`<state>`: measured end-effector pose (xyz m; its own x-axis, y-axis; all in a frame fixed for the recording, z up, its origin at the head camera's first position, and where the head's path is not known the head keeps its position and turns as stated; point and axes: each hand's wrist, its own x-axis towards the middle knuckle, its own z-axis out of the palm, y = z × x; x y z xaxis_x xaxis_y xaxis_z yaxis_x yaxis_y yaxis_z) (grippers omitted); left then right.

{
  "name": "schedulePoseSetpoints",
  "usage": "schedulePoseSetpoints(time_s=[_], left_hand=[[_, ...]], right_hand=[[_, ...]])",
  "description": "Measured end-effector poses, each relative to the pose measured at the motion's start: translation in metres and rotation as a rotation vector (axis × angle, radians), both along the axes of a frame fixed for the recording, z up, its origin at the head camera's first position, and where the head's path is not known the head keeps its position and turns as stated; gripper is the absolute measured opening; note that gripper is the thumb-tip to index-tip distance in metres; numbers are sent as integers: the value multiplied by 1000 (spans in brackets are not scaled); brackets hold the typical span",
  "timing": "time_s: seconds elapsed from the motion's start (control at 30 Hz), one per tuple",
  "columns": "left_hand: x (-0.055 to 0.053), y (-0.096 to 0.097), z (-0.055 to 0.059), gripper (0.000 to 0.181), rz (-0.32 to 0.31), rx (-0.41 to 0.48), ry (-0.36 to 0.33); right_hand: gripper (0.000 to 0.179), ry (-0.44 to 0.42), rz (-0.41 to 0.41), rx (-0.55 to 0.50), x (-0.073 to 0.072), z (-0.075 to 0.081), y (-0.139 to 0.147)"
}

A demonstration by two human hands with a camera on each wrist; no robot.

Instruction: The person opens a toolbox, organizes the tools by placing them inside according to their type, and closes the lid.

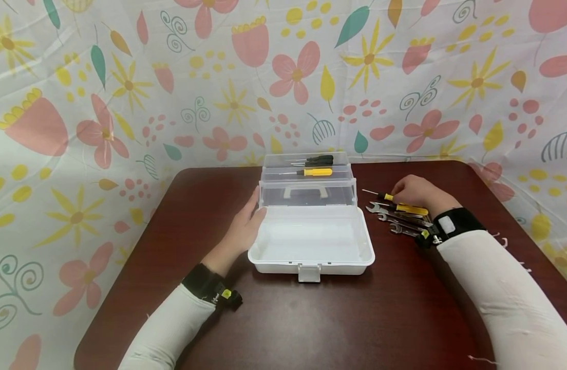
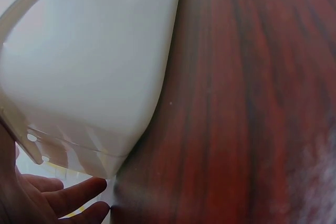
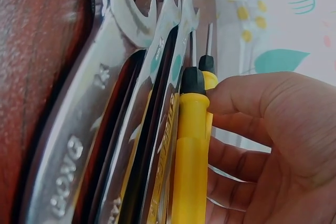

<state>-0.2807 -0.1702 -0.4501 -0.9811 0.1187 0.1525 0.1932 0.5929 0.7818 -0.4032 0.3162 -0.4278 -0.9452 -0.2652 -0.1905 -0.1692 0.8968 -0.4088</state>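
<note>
White fabric sleeves (image 1: pixel 501 293) on a person's arms come nearest, black wrist straps (image 1: pixel 202 281) at the cuffs. Dark red wood-grain table (image 1: pixel 302 324) under everything. Rectangular white plastic toolbox (image 1: pixel 274 268) stands open on it, front latch (image 1: pixel 308 274) facing the person. Left hand (image 1: pixel 243 226) at its left rear corner: fingers loosely extended outside, thumb at the rim; steadying, I'd judge. Silver metal open-ended wrenches (image 3: pixel 76 124) bunched right of the toolbox, slim yellow-handled screwdriver with black collar (image 3: pixel 191 166) beside them. Right hand (image 1: pixel 415 191) pinches a second yellow-handled screwdriver (image 1: pixel 385 196) with thumb and fingers; some fingertips hidden. To lift well: pinch near the collar, raise it clear of its neighbour, don't drag wrenches. Toolbox base shows just white floor; tools sit in the tilted-back clear plastic lid (image 1: pixel 343 173): a third yellow-handled screwdriver (image 1: pixel 318 172), black-handled screwdrivers (image 1: pixel 322 160) behind, count unclear. Floral white cloth backdrop (image 1: pixel 295 74) farthest.
</note>
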Motion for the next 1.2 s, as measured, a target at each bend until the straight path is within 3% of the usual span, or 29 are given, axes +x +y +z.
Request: schedulePoseSetpoints(time_s=[0.8, 1.2], left_hand=[[0, 0, 1, 62, -5, -3, -5], [0, 0, 1, 61, -4, -18, -4]], right_hand=[[33, 21, -23, -15, 0, -1, 2], [36, 85, -51, -121, 9, 27, 5]])
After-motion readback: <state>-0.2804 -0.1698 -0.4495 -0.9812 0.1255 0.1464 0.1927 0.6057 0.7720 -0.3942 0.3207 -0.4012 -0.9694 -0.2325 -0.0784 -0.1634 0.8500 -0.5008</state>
